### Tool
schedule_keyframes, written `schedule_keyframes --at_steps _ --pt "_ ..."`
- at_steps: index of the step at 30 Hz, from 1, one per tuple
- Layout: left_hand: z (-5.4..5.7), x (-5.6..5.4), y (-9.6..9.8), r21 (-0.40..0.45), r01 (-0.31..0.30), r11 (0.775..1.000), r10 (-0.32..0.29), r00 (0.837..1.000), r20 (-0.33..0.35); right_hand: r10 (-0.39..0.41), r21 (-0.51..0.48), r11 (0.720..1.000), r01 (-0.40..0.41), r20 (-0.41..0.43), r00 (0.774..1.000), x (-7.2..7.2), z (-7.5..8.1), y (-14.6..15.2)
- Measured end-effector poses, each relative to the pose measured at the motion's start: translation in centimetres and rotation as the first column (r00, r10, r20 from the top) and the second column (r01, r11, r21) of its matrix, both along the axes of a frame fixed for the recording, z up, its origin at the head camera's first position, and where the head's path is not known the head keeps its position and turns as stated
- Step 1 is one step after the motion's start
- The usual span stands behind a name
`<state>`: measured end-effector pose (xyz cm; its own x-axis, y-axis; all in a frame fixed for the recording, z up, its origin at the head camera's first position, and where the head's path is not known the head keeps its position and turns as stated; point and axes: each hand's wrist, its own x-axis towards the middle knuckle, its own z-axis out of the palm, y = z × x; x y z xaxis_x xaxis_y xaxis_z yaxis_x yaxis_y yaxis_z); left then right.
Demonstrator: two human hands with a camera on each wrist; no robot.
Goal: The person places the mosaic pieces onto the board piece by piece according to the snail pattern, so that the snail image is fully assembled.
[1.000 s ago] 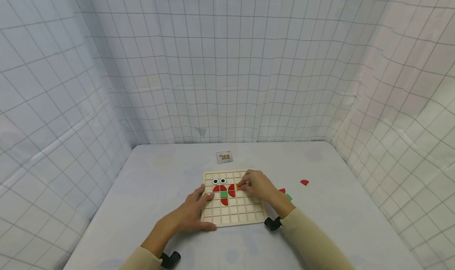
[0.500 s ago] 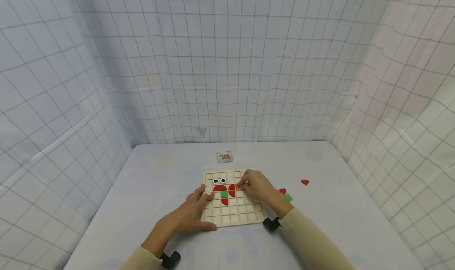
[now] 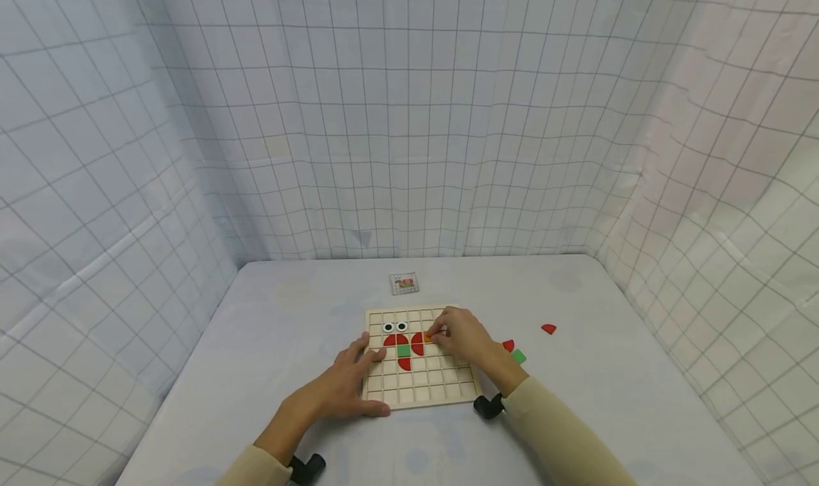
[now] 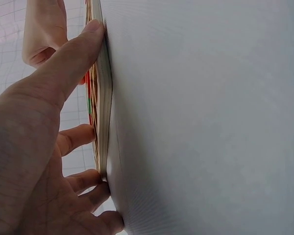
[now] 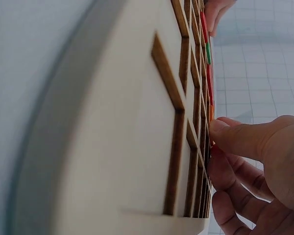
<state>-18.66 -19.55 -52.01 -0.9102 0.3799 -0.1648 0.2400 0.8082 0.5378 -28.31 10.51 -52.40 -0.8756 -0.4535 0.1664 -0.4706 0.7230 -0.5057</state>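
A pale wooden grid board (image 3: 419,393) lies flat on the table. Red quarter-circle tiles (image 3: 417,344), a green square tile (image 3: 403,351) and two round eye tiles (image 3: 394,327) sit in its cells. My left hand (image 3: 345,383) rests spread on the board's left side, thumb at the front edge; the left wrist view shows the thumb (image 4: 71,63) lying along the rim. With thumb and fingertips my right hand (image 3: 463,335) pinches an orange tile (image 3: 428,337) at a cell right of the red tiles. Fingers hide most of that tile. In the right wrist view, the thumb (image 5: 235,137) touches it.
A small picture card (image 3: 404,283) lies behind the board. Right of the board, beside my right forearm, are a red tile (image 3: 508,344) and a green tile (image 3: 519,357). Farther right lies another red quarter-circle piece (image 3: 549,328). Grid-patterned white curtains (image 3: 409,152) surround the table.
The orange tile and the right fingertips have shifted slightly left, toward the red tiles. My left hand has stayed in place on the board.
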Motion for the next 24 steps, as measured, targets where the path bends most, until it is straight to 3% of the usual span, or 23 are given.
schedule_keyframes --at_steps 11,24 --pt "-0.1 0.2 0.0 0.02 -0.001 1.0 0.001 1.0 0.016 0.048 -0.008 0.999 -0.048 -0.015 0.999 0.4 -0.1 0.8" --pt "0.2 0.1 0.0 0.019 0.004 1.0 -0.004 1.0 -0.001 -0.054 -0.022 0.998 0.054 0.023 0.998 1.4 0.6 4.4"
